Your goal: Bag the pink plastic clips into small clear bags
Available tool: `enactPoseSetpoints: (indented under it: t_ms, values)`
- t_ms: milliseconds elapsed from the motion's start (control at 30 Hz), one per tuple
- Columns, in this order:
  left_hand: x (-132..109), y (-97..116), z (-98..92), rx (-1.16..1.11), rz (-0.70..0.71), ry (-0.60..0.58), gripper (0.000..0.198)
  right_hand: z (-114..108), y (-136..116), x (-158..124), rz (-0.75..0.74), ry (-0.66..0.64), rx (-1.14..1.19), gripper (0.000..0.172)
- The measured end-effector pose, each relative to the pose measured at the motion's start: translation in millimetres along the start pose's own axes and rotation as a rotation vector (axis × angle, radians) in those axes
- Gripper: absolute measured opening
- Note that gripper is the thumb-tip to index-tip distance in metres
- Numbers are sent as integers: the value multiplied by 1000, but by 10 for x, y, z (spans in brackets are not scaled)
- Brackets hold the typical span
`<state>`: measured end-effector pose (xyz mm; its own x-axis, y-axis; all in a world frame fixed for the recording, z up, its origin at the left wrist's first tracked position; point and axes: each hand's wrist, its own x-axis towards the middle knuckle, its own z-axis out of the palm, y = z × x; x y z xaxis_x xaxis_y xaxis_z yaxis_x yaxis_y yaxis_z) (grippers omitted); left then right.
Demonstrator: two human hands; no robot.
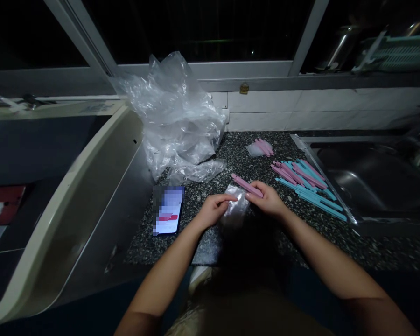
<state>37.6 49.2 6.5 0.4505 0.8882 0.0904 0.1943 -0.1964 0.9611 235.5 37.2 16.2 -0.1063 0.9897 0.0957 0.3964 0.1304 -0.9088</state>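
My right hand (269, 200) is closed round pink plastic sticks that look like bag sealing clips (244, 183), their far ends pointing up and to the left. A small clear plastic bag (235, 209) hangs between my hands. At its left side, the thumb and index finger of my left hand (213, 210) pinch the bag near its opening. To the right, a loose pile of pink and blue clips (306, 179) lies on the speckled counter (205, 249). Farther back rests a small clear packet (255, 150) with several pink clips on it.
A large crumpled clear plastic bag (182, 116) stands against the wall at the back left. A lit phone (171, 210) lies left of my hands. The metal sink (366, 172) is at the right, and a cream-sided appliance (70, 182) borders the counter on the left.
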Motion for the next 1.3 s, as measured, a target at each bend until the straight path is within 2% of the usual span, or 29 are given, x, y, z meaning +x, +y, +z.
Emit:
enactPoseSetpoints:
  t_ms: [67, 133, 233, 400, 633, 800, 1000, 1133, 1300]
  values:
    - [11, -2, -18, 4, -54, 128, 27, -3, -21, -41, -71, 81, -121, 24]
    - [18, -4, -43, -11, -73, 238, 29, 1, -36, -82, -117, 96, -251, 21]
    - [21, -10, -74, -71, -54, 300, 28, 35, -26, -119, -209, 89, -408, 18]
    - [24, -29, -80, -185, -75, 285, 25, 110, 47, -112, -398, 122, -585, 19]
    - [24, 2, -57, -320, -117, 282, 24, 136, 72, -90, -595, 249, -658, 18]
    - [57, -14, -25, -351, -177, 313, 35, 159, 86, -82, -602, 229, -715, 19]
    - [90, -68, -7, -154, -139, 388, 31, 204, 19, -37, -606, 256, -783, 32]
    - [90, -77, -4, -137, -117, 367, 29, 230, -10, 16, -656, 264, -804, 22]
    - [93, -38, -7, -266, -158, 340, 37, 252, 0, 46, -719, 264, -719, 18]
